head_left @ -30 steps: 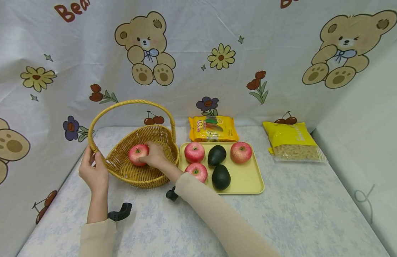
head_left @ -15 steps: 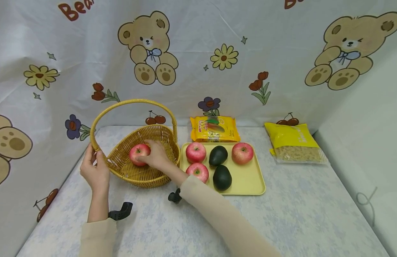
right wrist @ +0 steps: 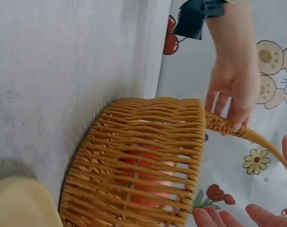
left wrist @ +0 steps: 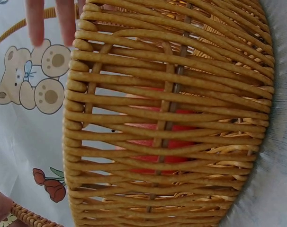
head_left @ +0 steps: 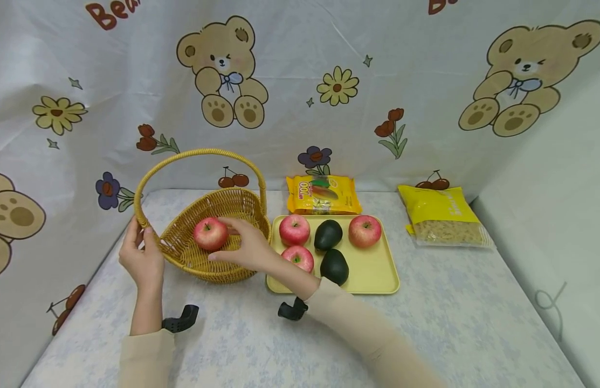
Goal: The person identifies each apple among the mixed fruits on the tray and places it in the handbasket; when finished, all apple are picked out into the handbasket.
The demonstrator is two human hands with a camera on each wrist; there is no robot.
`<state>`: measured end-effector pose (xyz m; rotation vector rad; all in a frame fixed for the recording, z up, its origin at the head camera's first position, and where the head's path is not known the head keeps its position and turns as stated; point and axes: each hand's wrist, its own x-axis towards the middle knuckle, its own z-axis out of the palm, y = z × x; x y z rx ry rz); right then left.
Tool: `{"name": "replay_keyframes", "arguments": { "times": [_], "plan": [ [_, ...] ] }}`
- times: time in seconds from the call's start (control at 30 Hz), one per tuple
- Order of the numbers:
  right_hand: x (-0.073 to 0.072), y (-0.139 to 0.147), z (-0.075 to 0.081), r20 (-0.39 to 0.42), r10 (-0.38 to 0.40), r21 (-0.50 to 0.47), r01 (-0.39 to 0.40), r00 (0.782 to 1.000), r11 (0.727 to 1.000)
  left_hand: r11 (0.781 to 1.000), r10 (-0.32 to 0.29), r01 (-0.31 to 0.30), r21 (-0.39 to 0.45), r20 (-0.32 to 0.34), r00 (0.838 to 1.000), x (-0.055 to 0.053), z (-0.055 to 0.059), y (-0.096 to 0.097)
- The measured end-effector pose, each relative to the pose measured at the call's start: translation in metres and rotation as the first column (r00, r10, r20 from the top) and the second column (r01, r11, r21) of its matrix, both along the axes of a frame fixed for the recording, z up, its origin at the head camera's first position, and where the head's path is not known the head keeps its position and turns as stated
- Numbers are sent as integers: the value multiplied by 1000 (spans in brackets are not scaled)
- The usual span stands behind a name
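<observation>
A wicker basket (head_left: pixel 222 276) with a tall arched handle stands on the left of the table, one red apple (head_left: pixel 211 234) lying inside. My left hand (head_left: pixel 143 261) grips the handle where it joins the left rim; the right wrist view shows its fingers (right wrist: pixel 222 103) wrapped there. Over the basket's right part, my right hand (head_left: pixel 248 248) holds nothing, its thumb and fingers spread just right of the apple. Whether a fingertip still brushes the apple, I cannot tell. Through the weave (left wrist: pixel 172 71) in the left wrist view, the apple shows only as red patches.
Right of the basket is a yellow tray (head_left: pixel 372 276) with an apple (head_left: pixel 294 230), another apple (head_left: pixel 300 256), a third apple (head_left: pixel 365 231) and two dark avocados (head_left: pixel 328 235). Behind it lies an orange-yellow packet (head_left: pixel 324 195); a yellow bag (head_left: pixel 445 218) sits at the right.
My right hand has let go of the apple in the basket and drawn back toward the right and nearer me, its fingers spreading. The left hand stays on the handle.
</observation>
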<state>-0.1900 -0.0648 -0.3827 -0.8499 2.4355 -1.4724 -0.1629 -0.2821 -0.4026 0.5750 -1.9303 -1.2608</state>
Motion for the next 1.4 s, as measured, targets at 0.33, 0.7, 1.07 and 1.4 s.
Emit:
{"name": "replay_keyframes", "arguments": {
  "times": [0.33,0.7,1.07,1.4],
  "plan": [
    [22,58,18,61,44,-92,-38,997,995,1000,11,-11,-12,12,1000,0,0,-1],
    [27,130,31,29,5,-149,-1,1000,989,1000,9,-9,-3,24,1000,-2,1,-2],
    [20,202,33,11,-197,-119,197,980,973,1000,4,-4,11,8,1000,0,1,-2],
    [-2,255,16,8,-377,-124,375,926,919,1000,11,-12,22,45,999,0,1,-2]
  ]
}}
